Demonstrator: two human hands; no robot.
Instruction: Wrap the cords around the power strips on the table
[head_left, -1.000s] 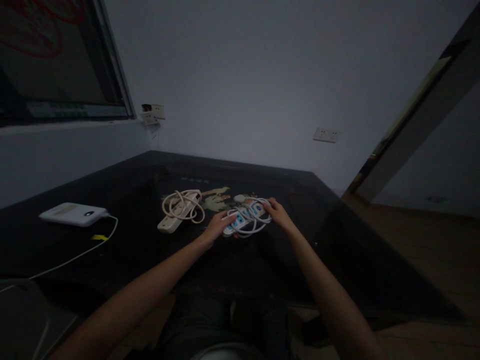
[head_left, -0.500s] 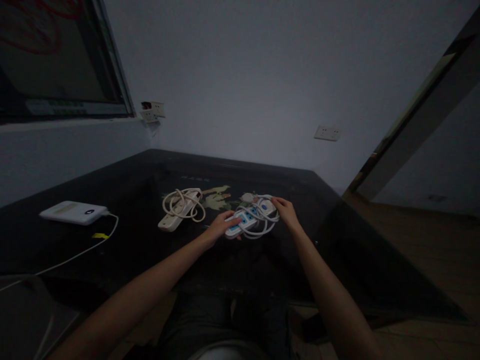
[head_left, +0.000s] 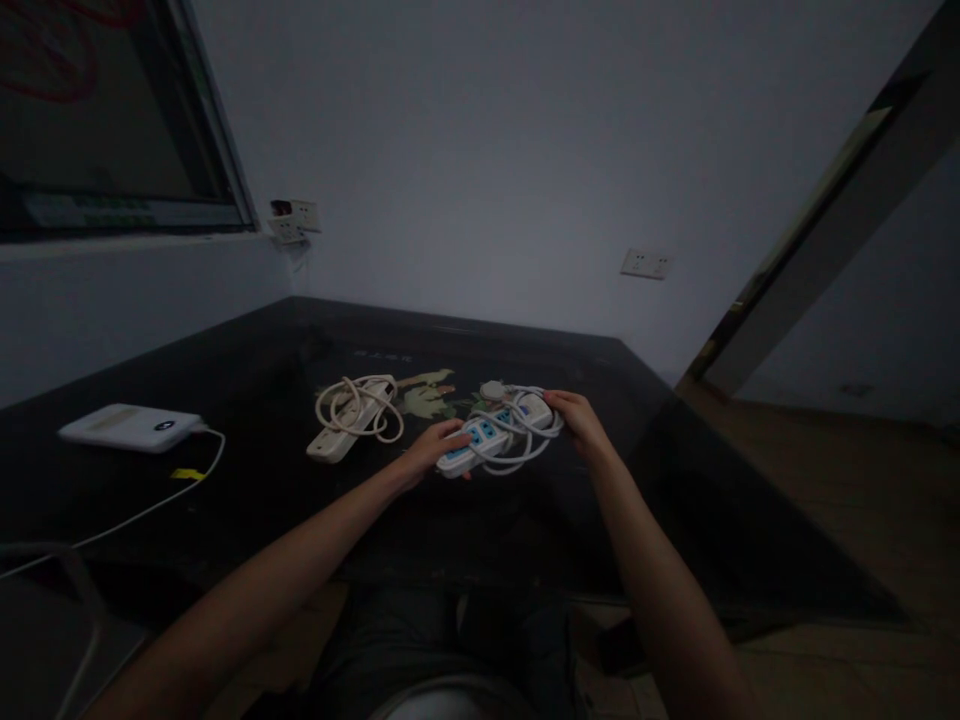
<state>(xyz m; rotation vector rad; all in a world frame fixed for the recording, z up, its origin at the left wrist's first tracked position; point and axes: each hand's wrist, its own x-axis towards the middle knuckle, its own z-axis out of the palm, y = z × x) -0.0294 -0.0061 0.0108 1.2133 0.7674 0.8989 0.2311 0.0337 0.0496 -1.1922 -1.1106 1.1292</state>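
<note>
A white power strip with blue sockets [head_left: 487, 434] lies on the dark glass table [head_left: 225, 380], its white cord looped around it. My left hand [head_left: 431, 447] grips the strip's near left end. At the far right end my right hand [head_left: 579, 421] closes on the strip and the cord loops. The cord's white plug [head_left: 492, 390] rests just behind the strip.
A cream power strip with a coiled cord [head_left: 352, 417] lies left of my hands. Further left sits a white power bank [head_left: 129, 427] with a white cable [head_left: 150, 505] running to the table's near left edge. Wall sockets [head_left: 646, 263] are behind. The table's right edge drops to a wooden floor.
Both hands have stayed on the blue-socket strip; its cord loops have been drawn more tightly round its right end. The view has shifted slightly.
</note>
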